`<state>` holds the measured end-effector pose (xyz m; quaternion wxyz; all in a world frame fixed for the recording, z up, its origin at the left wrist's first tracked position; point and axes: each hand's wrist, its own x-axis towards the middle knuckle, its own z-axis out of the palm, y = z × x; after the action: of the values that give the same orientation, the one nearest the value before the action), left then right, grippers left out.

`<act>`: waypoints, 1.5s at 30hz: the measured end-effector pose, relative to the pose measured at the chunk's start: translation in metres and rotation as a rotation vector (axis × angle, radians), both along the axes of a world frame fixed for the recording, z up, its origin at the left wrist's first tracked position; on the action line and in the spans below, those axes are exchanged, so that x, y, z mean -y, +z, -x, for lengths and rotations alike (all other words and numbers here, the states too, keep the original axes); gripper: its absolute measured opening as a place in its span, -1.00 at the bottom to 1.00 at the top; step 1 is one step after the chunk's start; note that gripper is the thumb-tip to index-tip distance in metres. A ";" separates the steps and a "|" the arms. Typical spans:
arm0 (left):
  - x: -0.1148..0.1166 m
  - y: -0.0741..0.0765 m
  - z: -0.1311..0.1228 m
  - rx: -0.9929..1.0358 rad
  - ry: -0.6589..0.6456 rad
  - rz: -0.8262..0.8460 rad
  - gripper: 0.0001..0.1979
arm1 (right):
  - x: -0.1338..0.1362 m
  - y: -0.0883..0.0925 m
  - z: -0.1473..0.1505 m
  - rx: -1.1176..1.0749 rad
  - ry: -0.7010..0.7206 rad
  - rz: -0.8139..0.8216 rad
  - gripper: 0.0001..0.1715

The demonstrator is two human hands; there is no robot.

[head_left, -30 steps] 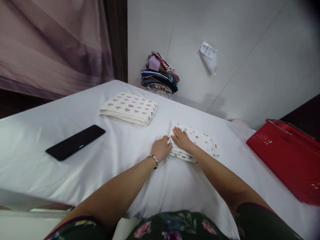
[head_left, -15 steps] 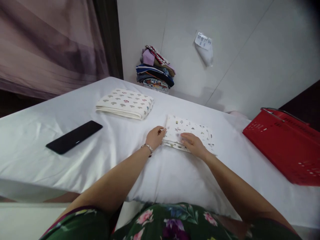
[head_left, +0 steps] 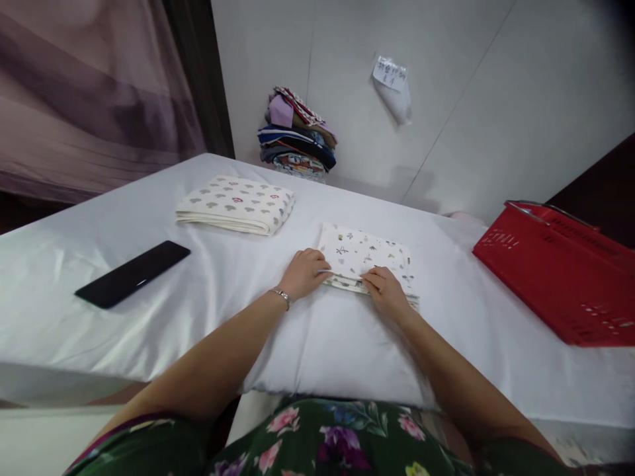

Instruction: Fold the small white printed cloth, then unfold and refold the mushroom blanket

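Observation:
In front of me a folded white cloth with small leaf-like prints lies flat on a white-covered table. My left hand, with a bracelet at the wrist, pinches the near left corner of the cloth. Farther right along the same near edge, my right hand is closed on the top layer, thumb and fingers together. Between the hands the folded layers show at the edge. A thicker folded cloth with grey and red prints rests to the left, apart from both hands.
A black flat object lies at the left of the table. At the right stands a red plastic basket with a metal handle. Beyond the far edge is a stack of folded clothes. A paper note lies on the pale surface behind.
My left hand has shifted from the cloth's left side to its near left corner. My right hand has come off the top to grip the near edge. The view has shifted slightly.

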<state>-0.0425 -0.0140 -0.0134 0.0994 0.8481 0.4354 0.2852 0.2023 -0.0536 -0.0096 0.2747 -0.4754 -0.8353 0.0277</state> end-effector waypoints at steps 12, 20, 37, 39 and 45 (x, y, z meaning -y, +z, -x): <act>-0.001 0.003 0.005 -0.043 -0.059 0.009 -0.78 | 0.010 -0.006 0.001 0.075 -0.019 0.001 -0.70; 0.001 0.004 0.005 -0.061 -0.068 0.056 -0.75 | 0.004 -0.005 0.001 0.008 -0.055 0.084 -0.72; -0.001 0.004 0.003 -0.011 -0.041 0.037 -0.82 | 0.006 -0.004 0.004 0.032 -0.064 0.072 -0.72; 0.000 0.004 0.004 -0.014 -0.059 0.042 -0.85 | 0.004 -0.005 0.004 0.014 -0.063 0.077 -0.73; -0.001 0.002 0.005 -0.045 -0.069 0.046 -0.83 | 0.003 -0.007 0.003 -0.005 -0.062 0.042 -0.74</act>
<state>-0.0472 -0.0131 -0.0110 0.1188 0.8662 0.4146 0.2525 0.1989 -0.0570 -0.0165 0.2676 -0.5066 -0.8188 0.0379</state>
